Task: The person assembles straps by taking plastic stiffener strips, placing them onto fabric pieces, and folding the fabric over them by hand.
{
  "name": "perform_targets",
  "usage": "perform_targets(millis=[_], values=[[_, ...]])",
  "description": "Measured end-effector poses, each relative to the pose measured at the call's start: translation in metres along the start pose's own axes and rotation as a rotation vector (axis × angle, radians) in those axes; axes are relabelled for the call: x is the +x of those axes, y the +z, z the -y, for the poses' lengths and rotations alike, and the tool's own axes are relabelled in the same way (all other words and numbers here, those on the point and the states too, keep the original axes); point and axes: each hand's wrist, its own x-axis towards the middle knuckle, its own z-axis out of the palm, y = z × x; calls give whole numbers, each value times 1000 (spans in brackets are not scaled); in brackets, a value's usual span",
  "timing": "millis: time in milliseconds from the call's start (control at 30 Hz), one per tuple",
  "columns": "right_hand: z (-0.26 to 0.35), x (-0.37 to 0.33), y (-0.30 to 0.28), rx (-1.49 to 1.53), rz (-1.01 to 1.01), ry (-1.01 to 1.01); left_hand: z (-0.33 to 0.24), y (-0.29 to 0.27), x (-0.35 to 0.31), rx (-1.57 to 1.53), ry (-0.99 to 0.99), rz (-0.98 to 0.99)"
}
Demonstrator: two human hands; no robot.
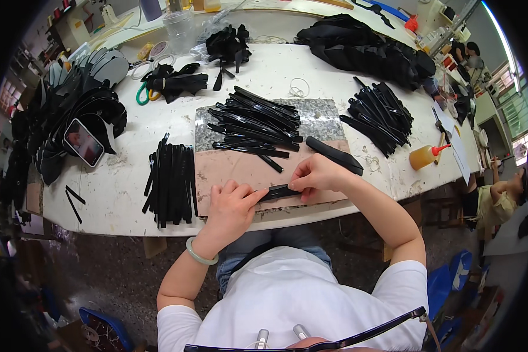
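A narrow black strip (274, 192) lies along the near edge of a pinkish board (217, 170). My left hand (232, 205) presses its left end with thumb and index finger, the other fingers curled. Toward its right end, my right hand (317, 176) pinches the strip between thumb and fingertips. Just beyond the right hand rests a thick, black, curved bar-like piece (333, 155). Glossy black strips (255, 120) are heaped on a speckled stone slab (325, 114) behind the board. More strips lie in a left bundle (173, 182) and a right bundle (381, 117).
A squeeze bottle (423, 157) of amber liquid with a red tip tilts at the right. On the left, a phone (84, 142) leans against black curved pieces (97, 97). Scissors (142, 94) and dark material piles (366, 50) lie farther back. Other people are at the far right.
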Motion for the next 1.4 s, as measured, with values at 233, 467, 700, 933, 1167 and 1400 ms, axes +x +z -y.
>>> perform_targets(millis=[233, 467, 700, 933, 1167, 1400], values=[[1, 1, 14, -197, -114, -101, -13, 27, 27, -31, 3, -120], [6, -15, -1, -407, -157, -11, -8, 31, 30, -81, 12, -56], [-30, -26, -10, -245, -305, -19, -8, 34, 29, -80, 39, -112], [-26, -22, 27, -584, -502, -988, -21, 18, 32, -158, 70, -136], [-15, -28, 24, -594, -439, -862, -5, -8, 24, -344, 34, -86], [-13, -43, -8, -402, -577, -755, 0, -20, 23, -559, -425, 5]])
